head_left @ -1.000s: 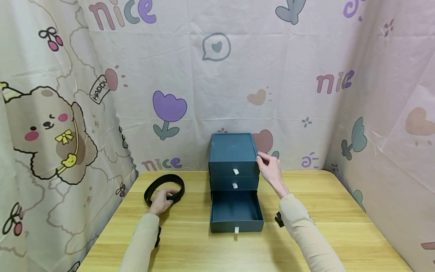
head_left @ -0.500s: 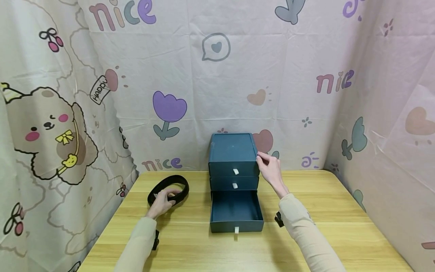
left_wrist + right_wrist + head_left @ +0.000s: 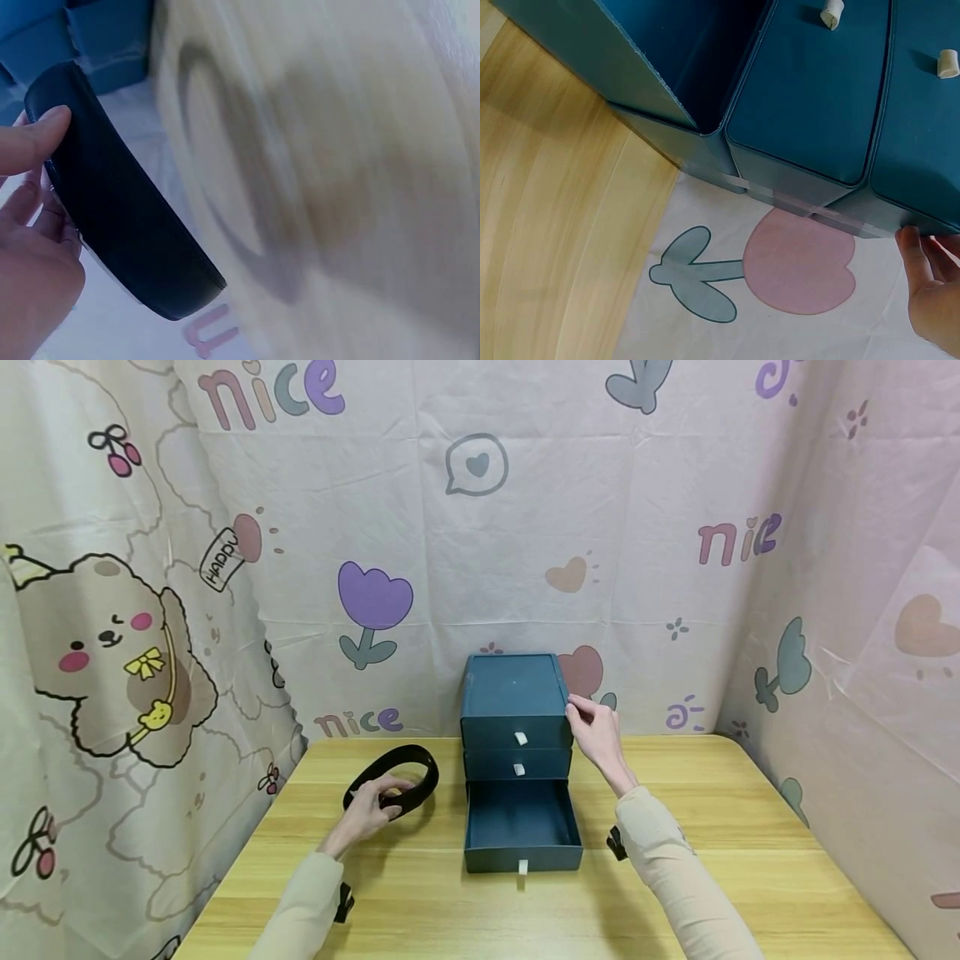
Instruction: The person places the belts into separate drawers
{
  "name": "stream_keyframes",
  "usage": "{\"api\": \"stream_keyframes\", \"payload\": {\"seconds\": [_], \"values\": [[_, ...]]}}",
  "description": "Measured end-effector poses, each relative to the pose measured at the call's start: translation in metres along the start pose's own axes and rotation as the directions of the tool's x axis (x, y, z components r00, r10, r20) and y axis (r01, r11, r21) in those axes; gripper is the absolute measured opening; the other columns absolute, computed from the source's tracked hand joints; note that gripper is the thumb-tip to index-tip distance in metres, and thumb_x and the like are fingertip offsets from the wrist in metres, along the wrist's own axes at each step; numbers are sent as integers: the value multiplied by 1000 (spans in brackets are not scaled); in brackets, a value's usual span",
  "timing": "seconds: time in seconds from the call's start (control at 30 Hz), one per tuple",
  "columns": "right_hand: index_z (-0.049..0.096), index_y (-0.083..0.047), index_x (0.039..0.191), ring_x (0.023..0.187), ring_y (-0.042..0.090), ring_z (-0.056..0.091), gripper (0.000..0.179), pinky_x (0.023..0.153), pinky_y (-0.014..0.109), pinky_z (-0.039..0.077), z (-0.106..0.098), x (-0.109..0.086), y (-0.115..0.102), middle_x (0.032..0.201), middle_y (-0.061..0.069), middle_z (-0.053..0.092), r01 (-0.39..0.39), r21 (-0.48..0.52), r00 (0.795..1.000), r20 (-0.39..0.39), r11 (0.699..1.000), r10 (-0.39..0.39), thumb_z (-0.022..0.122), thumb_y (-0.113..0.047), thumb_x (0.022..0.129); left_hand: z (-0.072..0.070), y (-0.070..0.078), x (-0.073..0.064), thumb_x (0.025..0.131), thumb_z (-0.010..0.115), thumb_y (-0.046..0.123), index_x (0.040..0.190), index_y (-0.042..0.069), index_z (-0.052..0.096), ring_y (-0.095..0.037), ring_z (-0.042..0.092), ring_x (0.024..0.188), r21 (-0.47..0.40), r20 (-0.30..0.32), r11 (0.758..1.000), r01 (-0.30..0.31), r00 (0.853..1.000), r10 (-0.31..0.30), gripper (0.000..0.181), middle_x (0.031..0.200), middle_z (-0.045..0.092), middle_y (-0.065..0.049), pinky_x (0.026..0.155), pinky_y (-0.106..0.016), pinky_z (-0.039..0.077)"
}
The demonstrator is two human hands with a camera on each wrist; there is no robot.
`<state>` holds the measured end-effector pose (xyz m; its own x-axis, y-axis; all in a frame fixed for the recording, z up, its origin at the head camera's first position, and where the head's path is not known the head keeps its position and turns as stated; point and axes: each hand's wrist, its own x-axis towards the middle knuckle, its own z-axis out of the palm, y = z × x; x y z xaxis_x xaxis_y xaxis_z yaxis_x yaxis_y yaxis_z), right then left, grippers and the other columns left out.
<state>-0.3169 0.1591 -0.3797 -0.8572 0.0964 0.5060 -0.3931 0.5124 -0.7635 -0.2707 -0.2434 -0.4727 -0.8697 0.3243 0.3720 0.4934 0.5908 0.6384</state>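
Observation:
A black belt (image 3: pixel 427 782), coiled into a loop, is gripped in my left hand (image 3: pixel 365 814). In the left wrist view, the thumb lies on the outer face of the belt (image 3: pixel 124 195) and the fingers are behind it. Its shadow falls on the table, apart from it. My right hand (image 3: pixel 597 741) touches the upper right edge of a dark blue drawer box (image 3: pixel 514 687) with its fingertips. The bottom drawer (image 3: pixel 501 860) is pulled out and nothing shows inside. Both upper drawers are closed, with small white pull tabs (image 3: pixel 948 64).
The box stands on a light wooden table (image 3: pixel 675 877) near its back edge. Patterned cloth (image 3: pixel 480 552) hangs behind the table and along both sides. The pulled-out drawer juts toward the front, between the two hands.
My left hand has carried the belt to the right, toward the drawer box, and the loop has tilted. The right hand and the box stay where they were.

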Motion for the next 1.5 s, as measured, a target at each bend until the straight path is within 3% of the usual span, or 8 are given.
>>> {"api": "stream_keyframes", "payload": {"seconds": [0.17,0.6,0.77,0.9,1.1,1.3,1.5], "values": [[68,-1,129,112,34,70,33,95,47,57,0,0,0,131,19,68,2,-5,1000,-2,1000,-2,59,-15,100,-3,18,-3,80,70,-16,115,1,71,-37,69,98,4,53,999,-47,997,47,38,114,71,-18,85,-40,61],[67,0,130,116,35,68,35,98,46,57,-2,0,0,134,20,66,-6,5,1000,18,1000,6,58,-18,101,-4,59,-14,80,68,-15,113,5,72,-26,69,92,-25,116,990,-137,984,139,39,112,72,-13,81,-27,58],[67,0,130,115,34,69,35,97,46,57,-3,0,-1,134,20,66,-5,10,1000,23,1000,5,59,-17,100,-1,72,-14,78,67,-15,112,3,72,-21,69,87,-48,148,980,-191,969,196,39,109,72,-13,79,-26,58],[67,-1,130,116,34,69,35,97,47,57,-3,0,-1,135,19,66,-10,14,1000,29,1000,10,59,-18,100,3,80,-16,79,68,-14,112,6,73,-18,68,90,-54,189,981,-188,962,195,39,109,73,-11,81,-26,58],[67,-1,130,116,34,69,35,97,46,57,-3,0,0,134,19,66,-9,21,1000,29,1000,9,59,-17,101,6,92,-14,78,66,-15,111,8,73,-16,66,91,-90,236,969,-230,940,245,41,106,73,-8,81,-26,58],[67,-1,130,116,33,69,35,97,46,57,-3,1,1,134,18,67,-5,20,1000,29,1000,5,59,-17,101,12,104,-10,79,66,-15,110,10,74,-8,60,87,-85,324,975,-205,920,221,40,106,73,-6,79,-23,54],[67,-1,130,115,33,69,34,96,47,57,-2,1,1,133,18,67,-5,15,1000,24,1000,4,59,-17,101,21,116,-3,80,64,-14,112,9,74,-8,60,90,-50,364,972,-228,902,230,41,108,73,-5,82,-23,54]]}}
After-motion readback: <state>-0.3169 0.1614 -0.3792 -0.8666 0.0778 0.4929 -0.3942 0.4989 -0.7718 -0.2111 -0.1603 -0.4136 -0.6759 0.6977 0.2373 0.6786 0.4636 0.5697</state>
